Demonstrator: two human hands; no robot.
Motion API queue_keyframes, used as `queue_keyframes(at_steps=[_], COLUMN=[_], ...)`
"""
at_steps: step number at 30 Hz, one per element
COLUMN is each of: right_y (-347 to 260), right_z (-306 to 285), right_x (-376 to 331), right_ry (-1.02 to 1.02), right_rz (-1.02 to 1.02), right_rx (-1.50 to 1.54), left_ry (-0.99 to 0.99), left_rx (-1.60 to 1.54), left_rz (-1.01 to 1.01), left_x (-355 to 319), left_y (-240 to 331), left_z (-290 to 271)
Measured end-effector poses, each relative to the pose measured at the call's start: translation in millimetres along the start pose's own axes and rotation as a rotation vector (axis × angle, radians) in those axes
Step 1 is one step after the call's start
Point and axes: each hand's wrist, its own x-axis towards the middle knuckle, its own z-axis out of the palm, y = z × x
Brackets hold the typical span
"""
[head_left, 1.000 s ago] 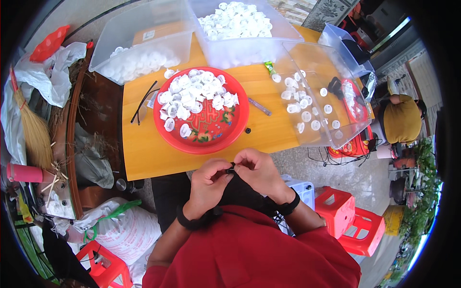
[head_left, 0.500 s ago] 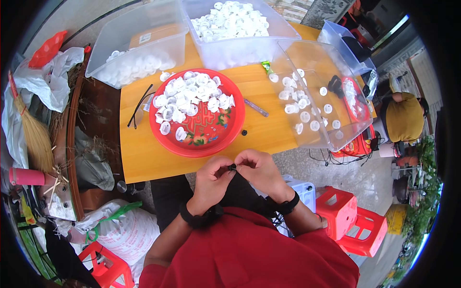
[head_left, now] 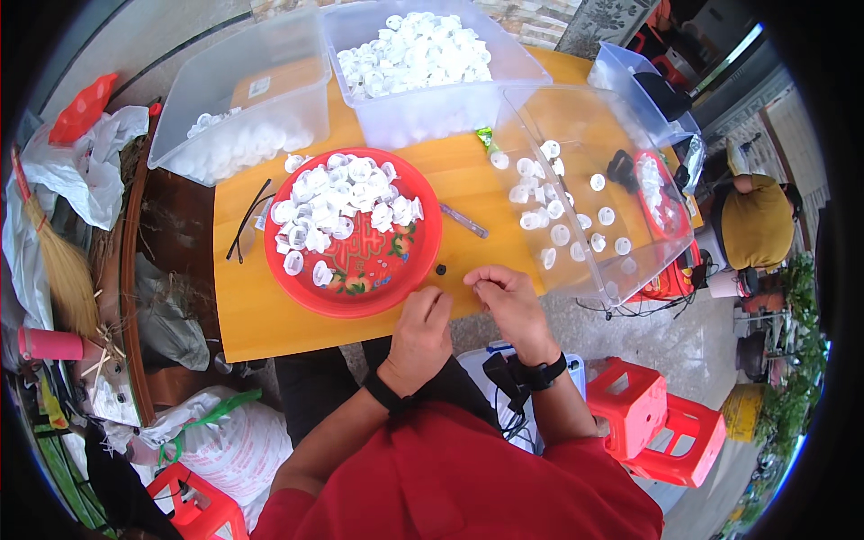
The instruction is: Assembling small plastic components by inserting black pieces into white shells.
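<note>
Head view: left hand (head_left: 421,331) & right hand (head_left: 506,301) at table (head_left: 243,306) near edge, grip unclear; keep pinch steady by red tray (head_left: 423,261).

Glossy red plastic tray (head_left: 423,270); smooth yellow wooden tabletop (head_left: 256,310); clear plastic bins (head_left: 621,117); white plastic caps (head_left: 337,202)

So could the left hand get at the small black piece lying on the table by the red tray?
Probably yes: the left hand rests just below the small black piece, with only bare table between them.
</note>
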Motion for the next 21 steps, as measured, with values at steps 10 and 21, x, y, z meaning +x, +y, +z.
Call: queue_keyframes(at_steps=[10, 21], right_y=[5.9, 13.2], right_z=[9.2, 22.7], right_x=[20.1, 35.8], right_ry=[0.177, 0.121], right_rz=[-0.497, -0.754], right_rx=[-0.569, -0.888], left_ry=[0.007, 0.072], left_rx=[0.136, -0.151], left_rz=[-0.059, -0.127], left_x=[-1.1, -12.6], left_y=[3.0, 8.0], left_z=[-0.5, -24.0])
